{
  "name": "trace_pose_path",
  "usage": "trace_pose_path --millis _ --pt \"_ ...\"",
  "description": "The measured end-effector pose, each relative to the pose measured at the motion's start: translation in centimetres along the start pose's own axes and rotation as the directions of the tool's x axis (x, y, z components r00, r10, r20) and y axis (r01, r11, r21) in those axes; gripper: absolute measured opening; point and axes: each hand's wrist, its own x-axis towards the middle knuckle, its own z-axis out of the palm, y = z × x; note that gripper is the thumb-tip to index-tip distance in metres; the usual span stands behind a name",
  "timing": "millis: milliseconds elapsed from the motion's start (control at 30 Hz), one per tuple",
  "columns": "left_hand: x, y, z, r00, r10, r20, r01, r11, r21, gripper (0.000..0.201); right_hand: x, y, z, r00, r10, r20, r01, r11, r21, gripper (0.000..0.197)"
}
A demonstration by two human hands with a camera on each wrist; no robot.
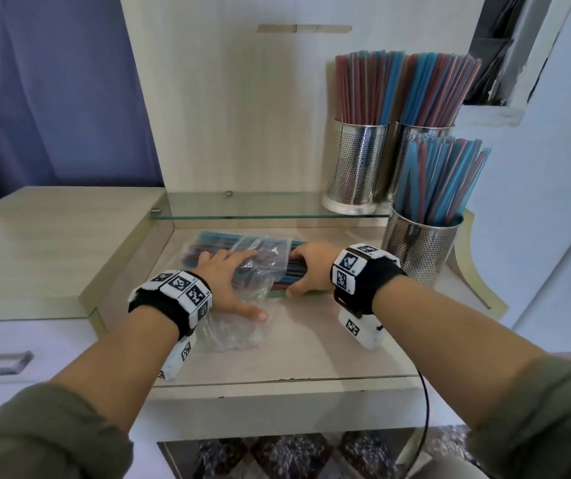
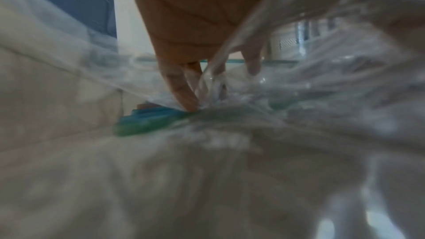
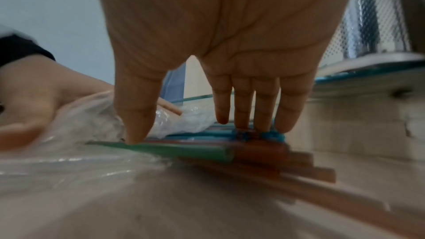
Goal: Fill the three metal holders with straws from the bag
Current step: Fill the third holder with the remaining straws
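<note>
The loose bundle of blue, red and green plastic straws (image 1: 287, 267) lay flat on the pale wooden worktop (image 1: 311, 347), its long axis running left to right, one end still inside the crumpled clear plastic bag (image 1: 242, 305) and the other end pointing toward the nearest holder. The right hand (image 1: 311, 267) arched over the exposed end, its fingers (image 3: 264, 108) pressed together on the far side and the thumb on the near side, pinching the bundle. The left hand (image 1: 229, 281) lay on the bag with fingers spread, pressing it down. Three perforated metal holders stood upright at the right, already full of straws: one holder (image 1: 422, 247) on the worktop, two holders (image 1: 356, 164) on the glass shelf (image 1: 260, 205) behind.
</note>
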Motion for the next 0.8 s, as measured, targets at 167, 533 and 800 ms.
trace_pose_path --millis 167,533,800 --pt "0.3 -0.4 0.2 1.0 0.008 -0.025 -0.008 1.0 -0.004 0.129 0.7 0.1 1.6 0.999 0.048 0.011 -0.048 0.998 0.042 0.073" --pt "0.6 -1.1 0.5 0.997 0.013 -0.08 -0.017 0.998 -0.058 0.141 -0.3 1.2 0.7 0.996 0.028 -0.085 -0.021 0.997 0.079 0.052" --pt "0.4 -0.8 0.3 0.996 0.009 -0.091 -0.011 1.0 -0.019 0.14 -2.7 3.8 0.2 0.992 0.018 -0.123 0.0 0.989 0.148 0.048"
